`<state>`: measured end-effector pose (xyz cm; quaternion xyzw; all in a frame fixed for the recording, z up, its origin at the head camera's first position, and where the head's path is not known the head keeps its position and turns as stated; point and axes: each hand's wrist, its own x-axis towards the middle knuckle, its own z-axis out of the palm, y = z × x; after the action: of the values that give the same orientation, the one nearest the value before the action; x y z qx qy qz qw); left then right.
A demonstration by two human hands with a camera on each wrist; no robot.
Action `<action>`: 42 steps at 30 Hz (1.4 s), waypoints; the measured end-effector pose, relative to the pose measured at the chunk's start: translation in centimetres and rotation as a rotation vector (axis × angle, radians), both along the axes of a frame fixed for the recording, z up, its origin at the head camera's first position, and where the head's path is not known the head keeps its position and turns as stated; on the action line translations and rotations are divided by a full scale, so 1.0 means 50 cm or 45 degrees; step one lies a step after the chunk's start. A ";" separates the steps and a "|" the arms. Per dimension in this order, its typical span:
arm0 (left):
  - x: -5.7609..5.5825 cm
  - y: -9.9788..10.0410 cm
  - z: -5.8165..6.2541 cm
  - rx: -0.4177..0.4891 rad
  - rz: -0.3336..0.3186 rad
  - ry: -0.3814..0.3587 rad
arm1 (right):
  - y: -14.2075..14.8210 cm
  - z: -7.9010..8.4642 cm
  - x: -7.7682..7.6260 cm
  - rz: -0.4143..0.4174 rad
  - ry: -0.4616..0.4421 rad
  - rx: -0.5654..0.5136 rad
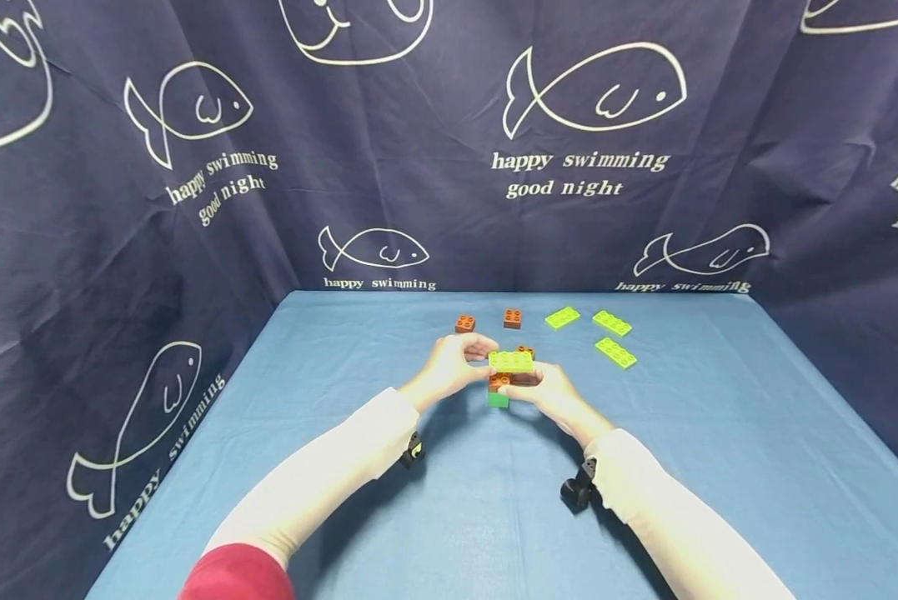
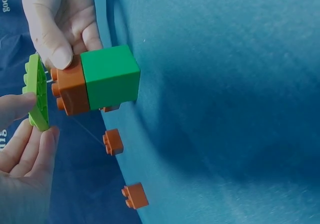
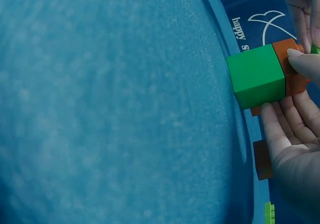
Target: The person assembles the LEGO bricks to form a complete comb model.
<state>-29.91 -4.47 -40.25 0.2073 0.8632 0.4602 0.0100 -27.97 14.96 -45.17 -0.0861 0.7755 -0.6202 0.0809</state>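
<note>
My left hand (image 1: 449,362) pinches a flat lime toy building brick (image 1: 511,362) between thumb and fingers, its studs facing up. Just beneath it, my right hand (image 1: 552,393) grips a stack: an orange brick (image 2: 72,89) joined on top of a taller green block (image 2: 111,78). In the left wrist view a narrow gap shows between the lime brick's underside and the orange studs. The right thumb presses one side of the orange brick, while the fingers of the right hand (image 3: 305,159) reach round the other side. Both hands are above the table.
Two orange bricks (image 1: 464,323) (image 1: 512,319) lie toward the back of the blue-covered table (image 1: 486,533). Another orange brick (image 1: 525,351) is partly hidden behind the held lime one. Several flat lime bricks (image 1: 616,352) lie at the back right. A dark printed curtain (image 1: 464,167) hangs behind.
</note>
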 end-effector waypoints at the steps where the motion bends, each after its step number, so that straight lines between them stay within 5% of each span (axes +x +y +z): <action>1: 0.002 -0.001 -0.003 0.001 -0.002 -0.005 | 0.000 -0.001 0.001 0.003 -0.001 -0.003; 17: 0.014 -0.004 -0.022 0.007 -0.018 -0.046 | -0.001 0.000 0.000 -0.022 -0.044 -0.061; 33: 0.013 -0.002 -0.017 -0.154 -0.048 0.075 | 0.014 0.013 0.002 0.009 0.038 -0.081; 42: 0.010 -0.005 -0.020 -0.130 -0.058 0.038 | 0.023 0.019 0.003 0.018 0.085 -0.034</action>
<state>-29.40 -4.71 -41.24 0.2328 0.8808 0.4120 0.0182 -27.82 16.10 -44.21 -0.1133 0.7688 -0.6267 0.0580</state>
